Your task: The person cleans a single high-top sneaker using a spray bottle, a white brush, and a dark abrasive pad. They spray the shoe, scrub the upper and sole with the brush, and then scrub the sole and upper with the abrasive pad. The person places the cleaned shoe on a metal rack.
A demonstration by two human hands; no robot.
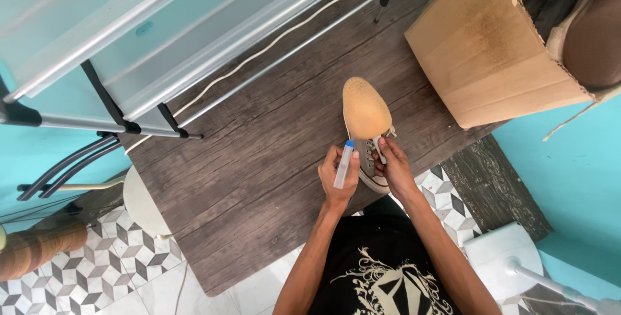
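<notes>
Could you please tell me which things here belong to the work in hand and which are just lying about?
In use:
- grey canvas sneaker with tan rubber sole
- clear plastic tube with blue cap, in left hand
- right hand at the laces

Lying about:
- brown cardboard box
- white cord
- translucent shelf rack
- white fan base

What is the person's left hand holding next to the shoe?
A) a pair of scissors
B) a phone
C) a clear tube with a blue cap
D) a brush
C: the left hand grips a clear tube with a blue cap beside the grey shoe.
</notes>
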